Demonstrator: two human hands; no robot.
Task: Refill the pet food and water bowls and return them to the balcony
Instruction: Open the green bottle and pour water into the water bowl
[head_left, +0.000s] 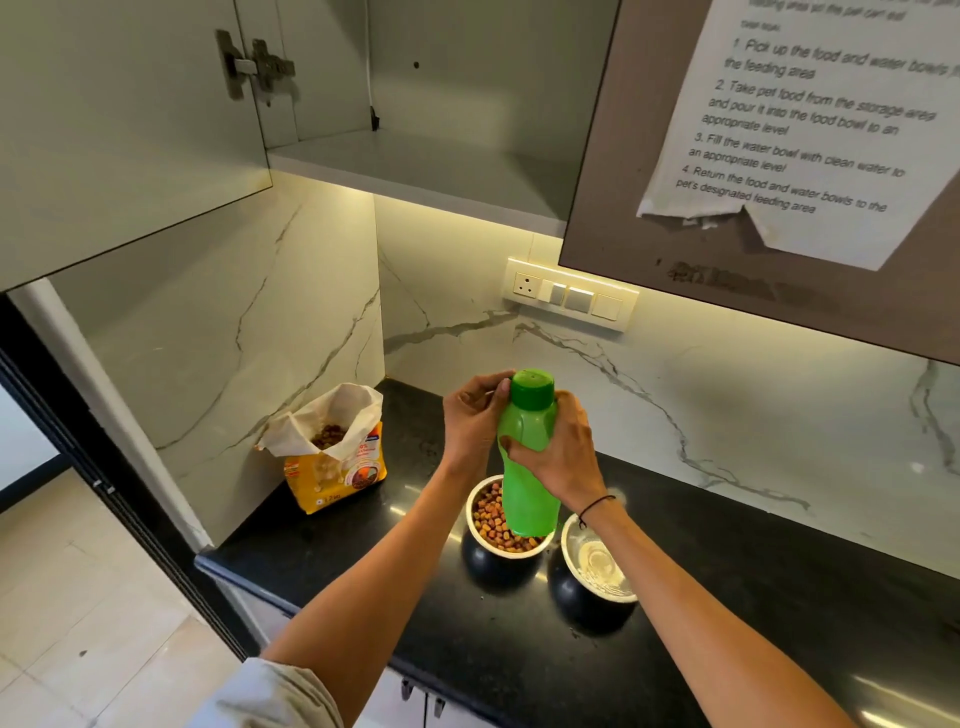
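The smooth green plastic bottle (527, 457) is held nearly upright above the black counter (727, 597), long axis vertical, darker green cap (532, 388) upward. The right hand (558, 457) wraps its waist while the left hand (475, 415) curls its fingertips at the cap. Below, near the counter's front edge, stand two round black bowls with steel insides: the food bowl (496, 540) filled with kibble, the water bowl (597, 571) beside it; the open yellow food bag (337, 457) stands toward the left back corner.

A black worktop (727, 597) is backed by veined white marble walls (701, 395), lit from beneath open grey cabinets (415, 166); pale floor tiles (78, 623) are seen at left
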